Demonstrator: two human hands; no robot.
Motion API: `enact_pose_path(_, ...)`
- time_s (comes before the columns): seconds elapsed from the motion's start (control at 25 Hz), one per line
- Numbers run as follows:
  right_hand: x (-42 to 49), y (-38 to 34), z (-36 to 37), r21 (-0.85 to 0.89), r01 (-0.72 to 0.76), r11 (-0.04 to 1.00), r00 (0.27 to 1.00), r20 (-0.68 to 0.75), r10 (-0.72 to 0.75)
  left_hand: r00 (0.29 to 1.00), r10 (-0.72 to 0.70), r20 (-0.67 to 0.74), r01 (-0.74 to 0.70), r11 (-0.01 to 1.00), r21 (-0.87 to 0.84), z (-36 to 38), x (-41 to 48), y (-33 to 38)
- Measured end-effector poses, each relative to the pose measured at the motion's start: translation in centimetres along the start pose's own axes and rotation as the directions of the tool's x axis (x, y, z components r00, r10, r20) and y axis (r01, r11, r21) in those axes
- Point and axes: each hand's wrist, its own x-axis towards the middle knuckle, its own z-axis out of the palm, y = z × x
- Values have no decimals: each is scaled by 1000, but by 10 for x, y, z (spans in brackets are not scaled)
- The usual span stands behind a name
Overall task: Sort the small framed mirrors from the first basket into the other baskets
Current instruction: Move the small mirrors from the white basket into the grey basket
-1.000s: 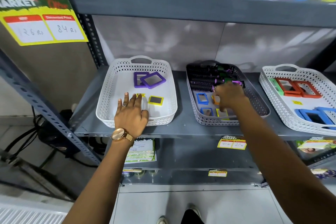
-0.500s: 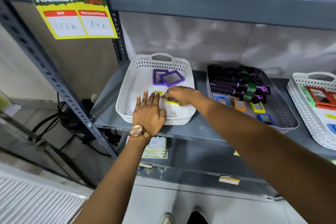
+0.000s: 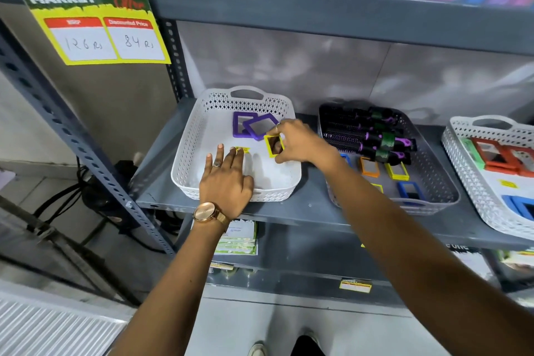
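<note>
Mirrors (image 3: pixel 400 172) are still waiting in the grey basket (image 3: pixel 427 205); right hand (image 3: pixel 300 143) is pinching a yellow mirror (image 3: pixel 273 145), left hand (image 3: pixel 226 179) is lying flat.

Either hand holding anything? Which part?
Right hand pinches the small yellow-framed mirror by its frame edges. Left hand rests flat, holding nothing.

Three baskets (image 3: pixel 187 153) — two purple mirrors (image 3: pixel 254 127), four hairbrushes (image 3: pixel 367 136).

white lattice basket (image 3: pixel 187 159), yellow mirror (image 3: pixel 273 145), purple mirrors (image 3: pixel 254 126)
</note>
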Motion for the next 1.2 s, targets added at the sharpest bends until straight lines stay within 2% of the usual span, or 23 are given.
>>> enact_pose_path(0.08,-18,16,-20,90,-77,993,995,-50,81,1000,4,-9,-4,1000,0,1,0,0)
enact_pose_path(0.16,-36,41,-38,108,-181,977,980,-65,189,1000,3,-20,-2,1000,4,1,0,-1)
enact_pose_path(0.28,-65,81,-53,68,-359,931,929,-74,363,999,8,-33,-8,1000,5,0,0,-1)
enact_pose_path(0.52,-115,125,-48,-158,-558,815,813,93,575,999,15,-37,-16,1000,-9,-1,-1,-1)
enact_pose_path(0.72,-121,145,-17,-186,-530,827,831,77,550,999,21,-27,-21,1000,-1,-2,-1,-2)
enact_pose_path(1.08,-113,135,-18,-197,-569,799,790,140,597,1000,15,-23,-15,1000,-24,-2,-2,-5)
enact_pose_path(1.12,-111,127,-24,-219,-564,797,794,121,595,1000,15,-20,-15,1000,-25,-2,-1,-4)
enact_pose_path(1.2,-99,100,-35,-223,-486,845,865,15,501,1000,14,-20,-14,1000,-21,-2,0,-4)
